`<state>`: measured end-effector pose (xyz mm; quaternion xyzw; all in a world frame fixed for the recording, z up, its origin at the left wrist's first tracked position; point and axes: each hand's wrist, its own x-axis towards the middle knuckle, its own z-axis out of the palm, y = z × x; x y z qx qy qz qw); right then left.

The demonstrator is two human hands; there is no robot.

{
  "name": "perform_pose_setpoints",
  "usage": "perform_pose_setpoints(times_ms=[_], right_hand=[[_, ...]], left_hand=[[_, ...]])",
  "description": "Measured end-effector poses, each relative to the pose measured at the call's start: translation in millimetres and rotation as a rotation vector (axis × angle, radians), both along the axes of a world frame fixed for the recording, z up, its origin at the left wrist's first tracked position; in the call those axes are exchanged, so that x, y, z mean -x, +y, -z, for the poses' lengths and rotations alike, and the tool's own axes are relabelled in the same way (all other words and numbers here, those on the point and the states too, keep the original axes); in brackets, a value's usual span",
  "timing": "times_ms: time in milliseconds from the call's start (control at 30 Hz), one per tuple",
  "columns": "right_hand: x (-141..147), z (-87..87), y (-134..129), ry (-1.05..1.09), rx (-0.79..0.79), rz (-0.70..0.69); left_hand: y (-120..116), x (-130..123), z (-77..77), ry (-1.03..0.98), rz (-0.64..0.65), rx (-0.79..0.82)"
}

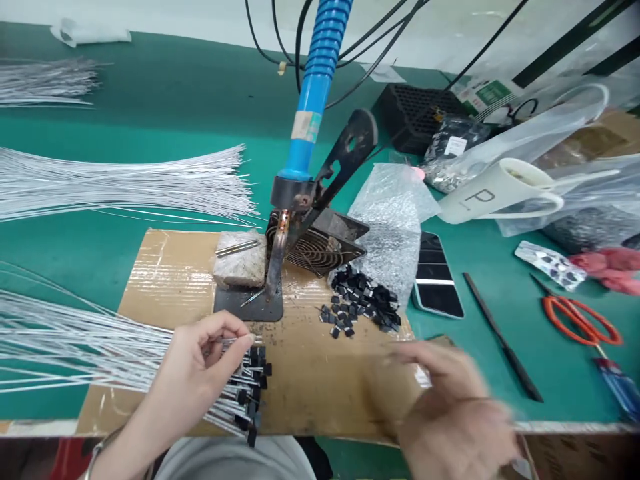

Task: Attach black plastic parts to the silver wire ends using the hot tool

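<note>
My left hand (193, 363) pinches a thin white wire (258, 339) near its bare end, thumb against forefinger. Beneath that hand lies a bundle of such wires (90, 340), many tipped with small black caps (256, 383). My right hand (450, 400), smeared by motion, is over the cardboard's right part; its fingers are too blurred to read. Between the hands and further back lies a pile of small black pieces (367, 300). A soldering iron (280, 247), clamped in a dark stand, points down at a black pad (250, 307) behind my left hand.
A blue fume hose (320, 73) ends above the iron, with a small fan (320, 250) behind. Cardboard (310, 373) covers the front of the green table. More wire bundles (125, 183) lie left. On the right are a phone (439, 277), a file (500, 337), scissors (583, 320) and a mug (493, 193).
</note>
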<state>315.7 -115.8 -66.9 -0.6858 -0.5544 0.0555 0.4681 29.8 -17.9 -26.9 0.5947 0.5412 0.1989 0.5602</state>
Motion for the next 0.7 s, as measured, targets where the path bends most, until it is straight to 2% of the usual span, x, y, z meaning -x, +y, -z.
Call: perform_pose_setpoints(times_ms=[33,100,167,233,333,467,700], right_hand=[[22,-2.0,2,0.102,-0.015,-0.088],[65,-9.7,8,0.312,-0.017,-0.153],[96,-19.8,16,0.468,0.089,-0.156],[112,-28.2,23,0.594,0.19,-0.148],[118,-33.4,30,0.734,0.263,-0.176],[119,-28.5,35,0.882,0.305,-0.246],[126,-15.1,38,1.031,0.255,-0.298]], left_hand=[[-1,0,-0.5,-0.004,0.001,0.002],[-2,1,-1.8,-0.014,0.004,0.009],[-5,0,-3.5,-0.019,-0.007,0.019],[-7,-2,-5.5,-0.027,-0.026,0.028],[-9,-5,-9.2,-0.048,-0.063,0.032],[-12,-8,-11.8,-0.056,-0.122,0.023],[-11,-6,-5.8,-0.054,-0.102,-0.043]])
